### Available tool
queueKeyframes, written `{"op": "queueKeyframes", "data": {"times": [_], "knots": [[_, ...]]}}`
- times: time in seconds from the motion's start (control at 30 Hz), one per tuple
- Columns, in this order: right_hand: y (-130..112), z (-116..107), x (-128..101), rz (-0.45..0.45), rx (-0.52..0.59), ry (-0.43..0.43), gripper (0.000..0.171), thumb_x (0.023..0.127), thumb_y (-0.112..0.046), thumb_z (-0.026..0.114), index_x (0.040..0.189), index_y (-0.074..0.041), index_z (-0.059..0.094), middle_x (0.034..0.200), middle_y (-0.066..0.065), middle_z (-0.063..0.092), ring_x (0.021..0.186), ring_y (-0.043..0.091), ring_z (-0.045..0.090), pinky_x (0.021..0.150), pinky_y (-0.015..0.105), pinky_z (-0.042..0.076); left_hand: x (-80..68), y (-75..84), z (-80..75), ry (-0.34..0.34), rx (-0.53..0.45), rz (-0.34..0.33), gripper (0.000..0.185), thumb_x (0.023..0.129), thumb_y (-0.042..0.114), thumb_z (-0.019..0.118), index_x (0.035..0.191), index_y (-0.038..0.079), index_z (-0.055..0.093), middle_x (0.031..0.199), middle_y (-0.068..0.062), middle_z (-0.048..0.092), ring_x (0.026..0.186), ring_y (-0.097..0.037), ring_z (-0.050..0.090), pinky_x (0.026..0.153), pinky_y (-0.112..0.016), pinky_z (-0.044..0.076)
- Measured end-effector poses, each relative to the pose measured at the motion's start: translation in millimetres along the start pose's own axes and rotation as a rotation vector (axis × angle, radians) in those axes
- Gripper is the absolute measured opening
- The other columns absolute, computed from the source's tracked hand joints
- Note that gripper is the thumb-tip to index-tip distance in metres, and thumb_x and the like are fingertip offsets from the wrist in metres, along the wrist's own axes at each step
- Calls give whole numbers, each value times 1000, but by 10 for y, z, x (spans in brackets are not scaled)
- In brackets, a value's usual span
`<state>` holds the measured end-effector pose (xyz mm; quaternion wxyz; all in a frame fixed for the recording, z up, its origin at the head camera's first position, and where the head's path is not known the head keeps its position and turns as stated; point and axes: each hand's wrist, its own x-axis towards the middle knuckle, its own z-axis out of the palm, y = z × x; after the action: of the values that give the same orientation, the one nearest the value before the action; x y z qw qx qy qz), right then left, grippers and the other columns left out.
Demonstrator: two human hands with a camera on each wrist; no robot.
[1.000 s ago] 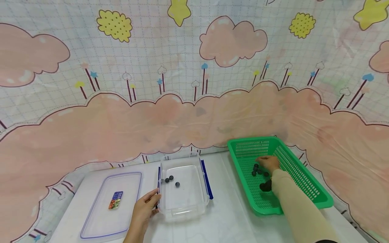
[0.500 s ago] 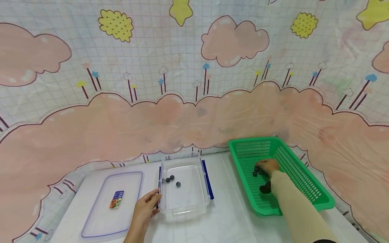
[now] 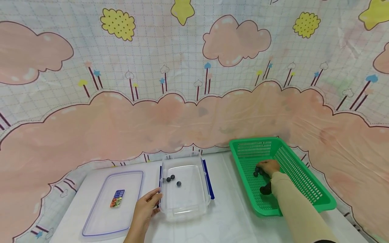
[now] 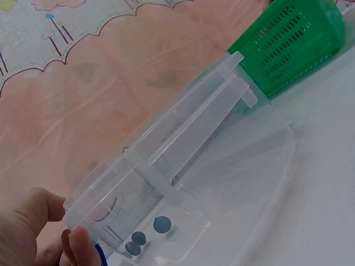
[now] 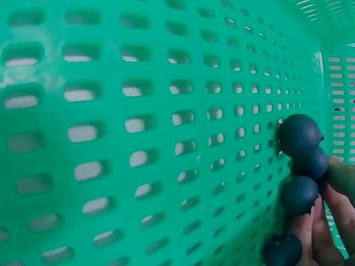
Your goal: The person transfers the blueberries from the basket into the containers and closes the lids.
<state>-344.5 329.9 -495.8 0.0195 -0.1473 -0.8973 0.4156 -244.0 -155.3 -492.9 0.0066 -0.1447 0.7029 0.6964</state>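
My left hand [image 3: 145,207] grips the left wall of a clear plastic box [image 3: 189,194], thumb at the rim and fingers outside. Several blueberries lie on its floor, among them one blueberry [image 3: 179,184] apart from the rest; the left wrist view shows the same blueberries [image 4: 162,224] near the hand. My right hand [image 3: 269,167] is down inside a green basket [image 3: 256,209]. In the right wrist view its thumb and fingers pinch a blueberry [image 5: 312,163] within a small cluster. Another blueberry [image 5: 300,136] sits just above, and the fingers partly hide the cluster.
A clear lid [image 3: 100,216] with a blue edge and a small label [image 3: 117,198] lies left of the box. Blue side flap [image 3: 208,179] hangs open along the box's right. White tabletop [image 3: 228,202] separates box and basket; a patterned cloth [image 3: 182,125] rises behind.
My right hand has lowered over the blueberries in the basket, its fingers now covering some that showed before. The left hand keeps its hold on the box.
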Motion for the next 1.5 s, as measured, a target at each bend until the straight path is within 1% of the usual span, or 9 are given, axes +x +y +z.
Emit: {"op": "queueKeyframes", "data": {"times": [0.2,0.53,0.67,0.77,0.8,1.0,1.07,1.27,1.5], "knots": [[-26,-2,-26,-7,-10,3,35,94,-24,61,113,4,70,123,29,59,109,45,54,82,48,53,1,1,3,0,-1,2,46,92,14,67,134,-2,58,84,4,57,77,-11,50,58,-20,53],[-44,-17,-42,16,48,19,41,95,-26,59,120,6,66,125,30,59,110,45,54,83,48,53,-6,7,3,4,-4,-1,45,92,14,67,133,-2,58,84,4,58,78,-12,50,58,-20,53],[-59,-53,-38,21,88,40,45,95,-27,59,123,8,64,109,26,67,103,42,59,84,50,53,-8,5,4,4,-5,0,46,92,14,67,133,-2,58,84,4,58,78,-12,50,58,-20,53],[-69,-83,-46,9,141,48,43,95,-25,59,120,9,64,92,17,73,90,32,67,86,53,52,-5,0,5,1,-6,1,46,92,14,67,133,-3,58,84,4,58,77,-12,50,58,-20,53],[-72,-89,-55,2,159,43,43,96,-24,59,121,11,63,96,18,73,91,31,68,91,58,49,-4,0,6,0,-6,2,46,92,14,67,133,-3,58,84,4,57,77,-11,50,58,-20,53],[-82,-143,-29,-3,214,36,44,96,-24,58,123,11,61,89,11,75,72,7,67,100,59,44,3,4,2,-1,-7,6,47,91,14,68,134,-2,57,85,3,57,77,-11,51,57,-20,53],[-98,-150,-27,-8,251,40,44,96,-22,60,124,12,61,93,14,75,71,5,67,102,59,43,5,4,0,3,-5,6,47,91,14,68,134,-2,57,86,3,58,78,-11,51,57,-20,53],[-191,-170,-84,-7,369,-10,47,98,-19,59,132,12,53,126,24,62,80,2,69,107,54,41,8,6,-1,11,4,0,46,91,14,67,134,-2,58,86,3,58,80,-13,50,57,-20,53],[-301,-166,-130,-30,459,-50,51,96,-19,65,135,11,51,116,12,69,86,0,67,100,39,51,11,10,2,7,6,-6,47,91,15,68,133,-2,58,85,4,58,79,-13,50,58,-21,53]]}}
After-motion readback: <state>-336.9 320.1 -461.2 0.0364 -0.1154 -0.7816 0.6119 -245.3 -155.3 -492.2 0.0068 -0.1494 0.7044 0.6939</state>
